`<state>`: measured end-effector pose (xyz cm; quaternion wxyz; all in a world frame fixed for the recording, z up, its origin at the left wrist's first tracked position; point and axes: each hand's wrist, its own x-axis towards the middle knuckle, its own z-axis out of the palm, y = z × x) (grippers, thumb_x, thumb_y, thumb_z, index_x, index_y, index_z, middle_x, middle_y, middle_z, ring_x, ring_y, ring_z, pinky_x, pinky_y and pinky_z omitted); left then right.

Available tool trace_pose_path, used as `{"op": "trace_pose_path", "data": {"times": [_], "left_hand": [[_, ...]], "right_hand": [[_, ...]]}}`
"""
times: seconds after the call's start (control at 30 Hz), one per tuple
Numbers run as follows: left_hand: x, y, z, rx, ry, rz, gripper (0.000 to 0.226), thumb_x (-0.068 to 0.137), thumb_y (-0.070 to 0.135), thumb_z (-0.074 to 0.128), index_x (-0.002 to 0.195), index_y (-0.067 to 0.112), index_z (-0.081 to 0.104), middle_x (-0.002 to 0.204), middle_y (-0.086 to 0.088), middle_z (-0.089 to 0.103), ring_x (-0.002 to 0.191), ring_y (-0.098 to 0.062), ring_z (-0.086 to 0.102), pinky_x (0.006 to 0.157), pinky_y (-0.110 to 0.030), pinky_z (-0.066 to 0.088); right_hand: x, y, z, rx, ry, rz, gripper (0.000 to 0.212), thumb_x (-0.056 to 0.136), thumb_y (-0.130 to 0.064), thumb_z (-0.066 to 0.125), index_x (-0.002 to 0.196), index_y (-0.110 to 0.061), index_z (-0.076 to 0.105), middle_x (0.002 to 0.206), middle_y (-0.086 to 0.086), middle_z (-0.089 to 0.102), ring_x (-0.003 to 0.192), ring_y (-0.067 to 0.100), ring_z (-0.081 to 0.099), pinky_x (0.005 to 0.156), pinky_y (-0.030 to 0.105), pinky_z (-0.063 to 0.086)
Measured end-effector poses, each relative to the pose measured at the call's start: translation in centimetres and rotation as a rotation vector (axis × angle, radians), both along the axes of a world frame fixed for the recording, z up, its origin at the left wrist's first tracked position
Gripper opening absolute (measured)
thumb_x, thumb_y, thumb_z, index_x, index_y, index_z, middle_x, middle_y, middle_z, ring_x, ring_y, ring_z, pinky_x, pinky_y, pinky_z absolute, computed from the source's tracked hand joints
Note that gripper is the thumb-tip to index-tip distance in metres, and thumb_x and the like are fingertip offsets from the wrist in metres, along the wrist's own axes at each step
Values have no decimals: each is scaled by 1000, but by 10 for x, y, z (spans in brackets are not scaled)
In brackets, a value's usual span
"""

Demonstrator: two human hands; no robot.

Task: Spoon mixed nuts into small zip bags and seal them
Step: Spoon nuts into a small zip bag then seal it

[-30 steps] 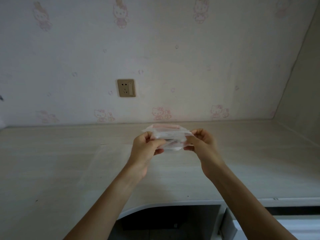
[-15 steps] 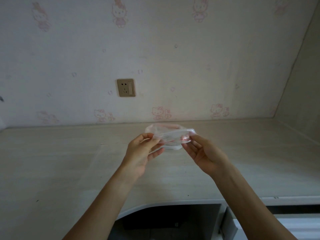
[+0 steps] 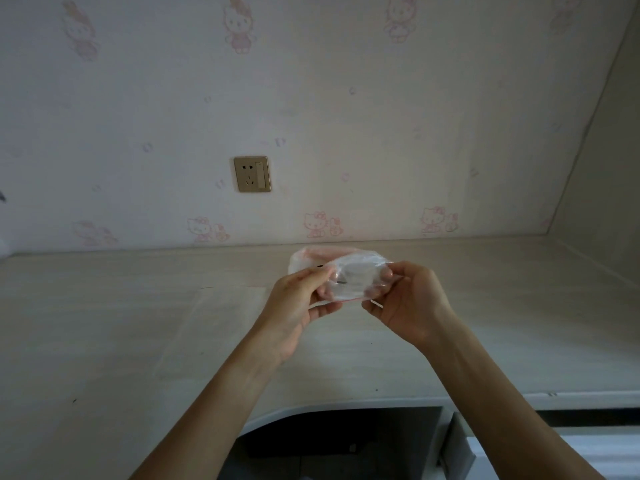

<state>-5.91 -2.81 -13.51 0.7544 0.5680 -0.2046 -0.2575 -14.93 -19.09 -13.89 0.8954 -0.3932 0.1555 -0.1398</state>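
we've got a small clear zip bag [image 3: 341,277] with a pinkish edge, crumpled and held up above the counter [image 3: 104,323]. left hand [image 3: 298,306] pinches its 9 o'clock end, right hand [image 3: 408,301] grips the 3 o'clock end with curled fingers. can't tell what's inside it. a clear plastic sheet [image 3: 214,327] lies flat on the counter at 8 o'clock from the bag, wall socket [image 3: 252,174] up at 11.

Pale wooden desk [image 3: 104,323], gold wall socket [image 3: 252,174] above, possibly a clear sheet [image 3: 214,327] on top.
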Motion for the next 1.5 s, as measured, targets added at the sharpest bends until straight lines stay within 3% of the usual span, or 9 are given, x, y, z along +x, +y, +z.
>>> {"op": "trace_pose_path", "data": {"times": [0.1, 0.23, 0.4, 0.63, 0.8, 1.0, 1.27, 1.4, 1.5], "left_hand": [[6, 2, 0, -98, 321, -56, 22, 95, 17, 62, 74, 13, 69, 66, -1, 57, 62, -14, 63, 74, -35, 55], [14, 8, -6, -194, 482, -157, 14, 78, 20, 68, 69, 12, 73, 84, -6, 71, 79, -22, 70, 82, -38, 57], [14, 3, -16, 18, 56, -54, 37, 69, 12, 80, 105, 5, 76, 100, -10, 78, 93, -19, 73, 88, -35, 58], [15, -6, -26, 157, -228, 342, 10, 85, 9, 76, 80, 9, 67, 68, 1, 64, 66, -8, 65, 69, -29, 61], [17, 1, -31, 156, -296, 363, 18, 93, 10, 72, 91, 15, 55, 88, -9, 69, 63, -18, 73, 63, -38, 64], [9, 9, -24, 515, -1323, 563, 44, 80, -6, 71, 97, 25, 46, 116, 9, 48, 79, -10, 58, 49, -22, 40], [12, 9, -18, 669, -1401, 254, 44, 86, -13, 52, 88, 29, 66, 139, 17, 55, 86, -11, 60, 60, -23, 37], [16, 4, -21, 774, -1317, 194, 38, 96, 4, 54, 108, 32, 77, 137, 14, 61, 109, -17, 66, 83, -31, 52], [19, 0, -24, 760, -1172, 131, 29, 92, 15, 61, 109, 31, 77, 125, 12, 66, 100, -8, 65, 82, -21, 47]], "right_hand": [[-1, 0, -3, 6, 2, 4, 28, 80, -15, 50, 53, -12, 56, 61, 5, 45, 53, 21, 52, 65, 36, 45], [-3, -2, -6, -91, 32, 55, 23, 83, -20, 60, 72, -6, 74, 71, 11, 60, 62, 23, 60, 68, 38, 52], [-6, -2, -10, -439, 15, 97, 20, 76, -25, 82, 87, -8, 79, 86, 11, 70, 84, 21, 70, 83, 38, 58], [0, 10, -13, -525, 150, -268, 16, 90, -3, 74, 90, -7, 58, 80, 11, 68, 76, 23, 67, 82, 42, 61], [-5, 6, -12, -562, 198, -333, 13, 92, -1, 70, 90, -6, 59, 87, 16, 72, 76, 25, 72, 73, 41, 64], [-3, 9, -8, -794, 258, -389, 10, 92, 2, 66, 89, -7, 64, 78, 13, 73, 68, 22, 72, 62, 34, 61], [0, 9, -3, -1271, 334, -326, 9, 92, -10, 64, 87, -17, 62, 71, -3, 64, 58, 7, 57, 49, 17, 40], [-2, 15, -4, -1611, 260, -398, 37, 85, 10, 55, 88, -28, 55, 95, -3, 60, 81, 15, 60, 66, 28, 51], [2, 20, -7, -1710, 278, -261, 51, 85, 11, 49, 80, -39, 61, 98, -4, 65, 65, 10, 62, 54, 22, 45]]}}
